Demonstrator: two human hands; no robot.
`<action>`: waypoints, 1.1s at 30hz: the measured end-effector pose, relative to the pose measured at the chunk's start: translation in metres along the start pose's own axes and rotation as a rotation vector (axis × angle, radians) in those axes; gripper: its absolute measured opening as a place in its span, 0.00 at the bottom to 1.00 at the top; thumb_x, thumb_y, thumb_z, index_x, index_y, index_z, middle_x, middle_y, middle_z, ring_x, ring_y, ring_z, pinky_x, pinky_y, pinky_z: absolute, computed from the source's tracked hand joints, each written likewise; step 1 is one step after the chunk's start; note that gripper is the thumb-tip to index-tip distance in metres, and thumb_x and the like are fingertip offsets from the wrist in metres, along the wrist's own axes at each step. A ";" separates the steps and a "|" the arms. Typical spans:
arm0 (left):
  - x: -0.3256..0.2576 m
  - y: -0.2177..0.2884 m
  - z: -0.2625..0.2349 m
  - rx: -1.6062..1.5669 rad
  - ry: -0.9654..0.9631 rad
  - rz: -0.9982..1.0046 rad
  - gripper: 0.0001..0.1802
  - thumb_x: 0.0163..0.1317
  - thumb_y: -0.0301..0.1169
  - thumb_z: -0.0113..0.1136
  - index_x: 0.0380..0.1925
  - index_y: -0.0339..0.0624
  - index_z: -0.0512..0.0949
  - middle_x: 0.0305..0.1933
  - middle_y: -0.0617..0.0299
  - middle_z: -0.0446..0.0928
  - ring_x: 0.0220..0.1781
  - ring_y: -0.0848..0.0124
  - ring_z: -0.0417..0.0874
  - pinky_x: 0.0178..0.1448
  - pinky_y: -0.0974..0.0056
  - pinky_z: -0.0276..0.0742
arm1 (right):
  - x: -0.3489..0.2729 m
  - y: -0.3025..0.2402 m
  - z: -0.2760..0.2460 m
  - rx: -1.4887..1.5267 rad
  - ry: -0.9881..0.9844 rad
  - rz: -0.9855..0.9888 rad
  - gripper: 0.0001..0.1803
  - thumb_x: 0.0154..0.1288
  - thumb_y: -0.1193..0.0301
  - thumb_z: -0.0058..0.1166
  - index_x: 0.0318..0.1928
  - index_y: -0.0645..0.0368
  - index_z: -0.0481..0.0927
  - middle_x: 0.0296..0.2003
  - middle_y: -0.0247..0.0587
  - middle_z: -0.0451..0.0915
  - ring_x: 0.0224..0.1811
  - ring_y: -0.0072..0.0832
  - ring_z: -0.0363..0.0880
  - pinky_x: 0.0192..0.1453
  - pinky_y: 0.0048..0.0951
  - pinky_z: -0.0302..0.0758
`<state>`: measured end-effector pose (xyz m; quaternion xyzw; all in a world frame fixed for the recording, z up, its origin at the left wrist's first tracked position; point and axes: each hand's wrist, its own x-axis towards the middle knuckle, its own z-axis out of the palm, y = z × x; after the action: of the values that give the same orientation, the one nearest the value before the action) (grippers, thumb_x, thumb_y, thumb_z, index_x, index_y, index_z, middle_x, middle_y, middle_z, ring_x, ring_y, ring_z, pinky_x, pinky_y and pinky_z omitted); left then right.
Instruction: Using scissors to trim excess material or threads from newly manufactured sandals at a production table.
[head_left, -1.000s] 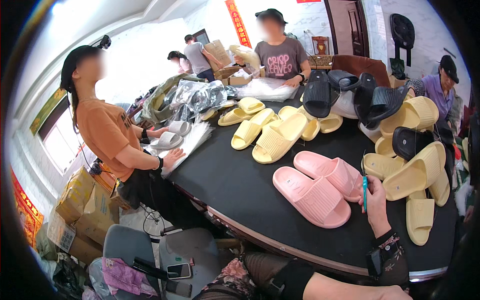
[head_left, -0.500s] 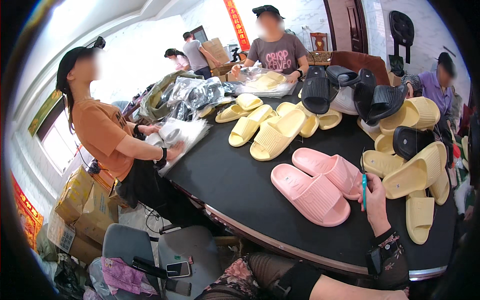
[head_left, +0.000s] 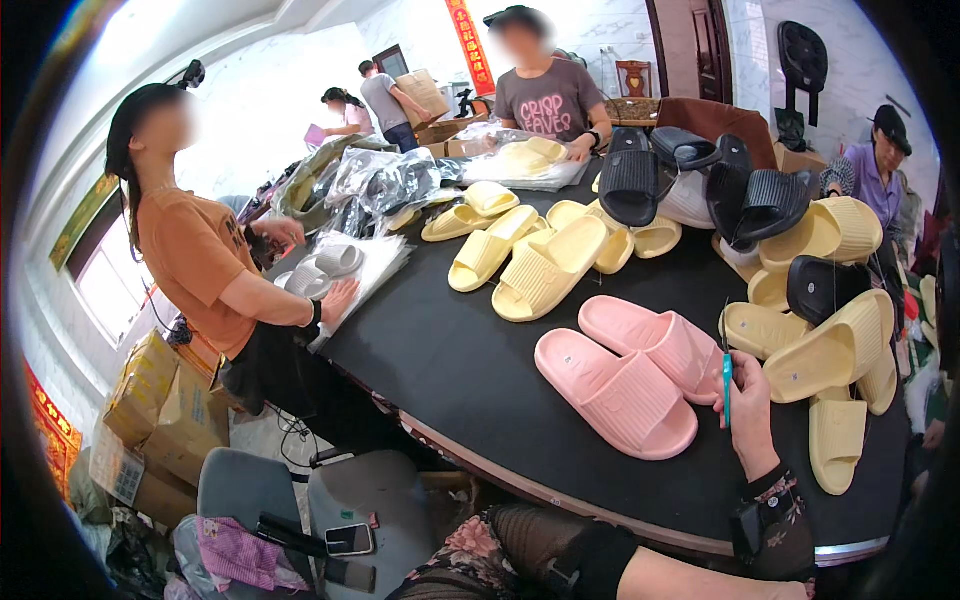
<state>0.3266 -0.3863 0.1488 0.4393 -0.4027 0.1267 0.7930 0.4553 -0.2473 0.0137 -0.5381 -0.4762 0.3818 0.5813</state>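
My right hand (head_left: 750, 405) is closed on a slim tool with a teal handle (head_left: 727, 392). The tool's thin, dark shaft points upward, but its tip is too fine to make out. A pair of pink slippers (head_left: 622, 385) lies side by side on the black tabletop (head_left: 430, 340), just left of this hand. My fingertips are close to the toe end of the farther pink slipper (head_left: 668, 340); whether they touch cannot be made out. A bare forearm of mine (head_left: 700, 578) crosses the lower edge toward the right, and my left hand is out of view.
Cream slippers (head_left: 835, 350) and black slippers (head_left: 765, 205) are heaped at right, with yellow slippers (head_left: 548, 270) farther back. A person in orange (head_left: 195, 250) handles grey slippers (head_left: 325, 268) on clear bags. Grey chairs (head_left: 365, 505) with phones (head_left: 350, 540) stand at lower left.
The person in orange has lifted one hand off the grey slippers. Across the table, another person's hand has drawn back from the bagged slippers. My right hand keeps its hold on the teal-handled tool.
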 end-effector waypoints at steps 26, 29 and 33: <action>-0.060 0.105 -0.041 0.687 0.601 -0.573 0.08 0.66 0.26 0.49 0.43 0.38 0.72 0.34 0.67 0.72 0.37 0.81 0.72 0.42 0.74 0.71 | -0.003 -0.012 -0.003 0.014 0.024 0.011 0.17 0.62 0.74 0.53 0.50 0.67 0.70 0.28 0.34 0.74 0.18 0.13 0.67 0.18 0.15 0.64; -0.094 0.122 -0.073 1.272 0.735 -0.552 0.08 0.64 0.27 0.51 0.43 0.41 0.74 0.32 0.68 0.74 0.34 0.81 0.74 0.38 0.73 0.71 | -0.002 -0.005 0.002 -0.003 0.014 -0.038 0.18 0.63 0.73 0.53 0.51 0.67 0.70 0.28 0.34 0.74 0.18 0.13 0.67 0.18 0.15 0.63; -0.143 0.133 -0.114 1.912 0.909 -0.733 0.13 0.62 0.34 0.53 0.44 0.39 0.74 0.28 0.57 0.77 0.33 0.70 0.80 0.39 0.65 0.74 | -0.005 -0.011 -0.003 0.003 0.013 0.017 0.18 0.61 0.74 0.50 0.52 0.66 0.68 0.27 0.32 0.72 0.16 0.13 0.68 0.12 0.14 0.62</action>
<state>0.2211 -0.1958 0.0877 0.8728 0.3408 0.2916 0.1924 0.4557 -0.2543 0.0239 -0.5436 -0.4672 0.3841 0.5820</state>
